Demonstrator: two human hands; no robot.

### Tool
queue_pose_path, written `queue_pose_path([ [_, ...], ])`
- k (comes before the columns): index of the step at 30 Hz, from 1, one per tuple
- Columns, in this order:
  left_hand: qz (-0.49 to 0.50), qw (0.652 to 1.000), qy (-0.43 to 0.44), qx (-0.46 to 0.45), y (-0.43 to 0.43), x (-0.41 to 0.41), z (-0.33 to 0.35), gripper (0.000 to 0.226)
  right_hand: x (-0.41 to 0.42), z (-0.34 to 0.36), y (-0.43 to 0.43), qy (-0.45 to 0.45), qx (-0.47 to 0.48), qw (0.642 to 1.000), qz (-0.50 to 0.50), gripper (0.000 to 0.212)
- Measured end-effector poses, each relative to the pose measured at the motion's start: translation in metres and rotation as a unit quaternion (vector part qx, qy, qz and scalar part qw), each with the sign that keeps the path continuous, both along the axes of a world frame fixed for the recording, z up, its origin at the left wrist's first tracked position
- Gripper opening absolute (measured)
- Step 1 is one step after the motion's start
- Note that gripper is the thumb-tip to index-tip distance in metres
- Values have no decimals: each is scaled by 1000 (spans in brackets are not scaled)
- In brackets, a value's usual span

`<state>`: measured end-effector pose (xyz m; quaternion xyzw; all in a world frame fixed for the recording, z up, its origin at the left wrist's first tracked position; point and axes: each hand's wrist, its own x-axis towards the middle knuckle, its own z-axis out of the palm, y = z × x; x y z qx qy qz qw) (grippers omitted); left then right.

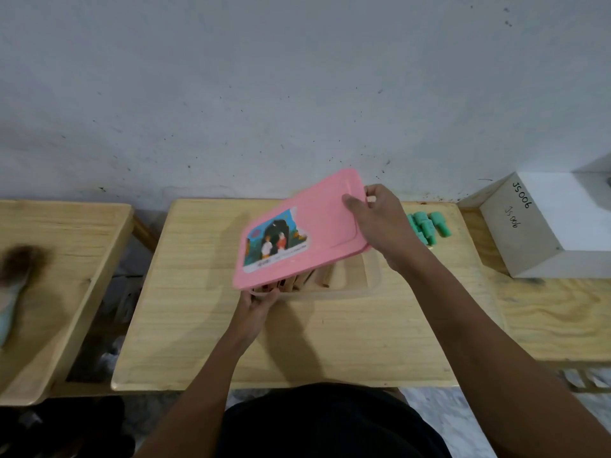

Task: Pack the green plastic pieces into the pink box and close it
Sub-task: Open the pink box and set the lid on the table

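The step in hand looks like taking the flat pink plastic lid with a picture sticker (299, 228) off the shallow translucent box (370, 279), since the green plastic pieces (428, 227) are not yet inside. To do it well, the lid should be lifted clear and set down flat on a bare part of the pale wooden worktop (205, 325), away from the pieces, while the box is kept from sliding or tipping.

The lid is tilted, its far right edge raised and its near left corner low over the box. The right hand (380, 219) is closed on that raised far edge, thumb on top and fingers curled round behind it. The left hand (259, 300) is pinched on the near left rim of the box, just under the lid's low corner, steadying it.

Inside the box, brown wooden sticks (302, 280) show in the gap. The green pieces lie in a small cluster on the worktop to the right, beyond the right hand and clear of the box. A white cardboard box with handwritten marks (542, 226) stands farther right.
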<state>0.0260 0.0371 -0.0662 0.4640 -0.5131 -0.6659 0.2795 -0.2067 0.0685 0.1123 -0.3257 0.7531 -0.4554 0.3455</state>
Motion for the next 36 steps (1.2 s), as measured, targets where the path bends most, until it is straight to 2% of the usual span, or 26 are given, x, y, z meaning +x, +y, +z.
queue_pose_path([
  [5, -6, 999, -29, 20, -5, -1, 2, 52, 12, 27, -17, -32, -53, 998, 13, 24],
  [7, 20, 997, -69, 23, -8, -2, 6, 37, 9, 28, -25, -43, -61, 997, 11, 25],
  [10, 50, 986, -154, -30, -18, -5, 14, 16, 1, 19, -34, -32, -62, 998, -9, 25],
  [13, 63, 969, -225, -84, -36, -9, 16, 24, -12, 5, -37, -30, -62, 997, -26, 22],
  [17, 33, 940, -302, -155, -56, -13, 21, 38, -30, -17, -33, -35, -54, 997, -43, 21],
  [21, 20, 942, -311, -125, -63, -10, 20, 38, -46, -41, -36, -48, -28, 996, -70, 20],
  [24, 33, 952, -295, -81, -71, -10, 23, 22, -50, -55, -47, -82, 1, 993, -85, 29],
  [26, 34, 955, -288, -61, -75, -11, 28, 24, -50, -64, -59, -118, 8, 990, -83, 34],
  [36, -10, 960, -276, -34, -83, -6, 34, 30, -4, -88, -140, -175, 80, 981, 35, 36],
])
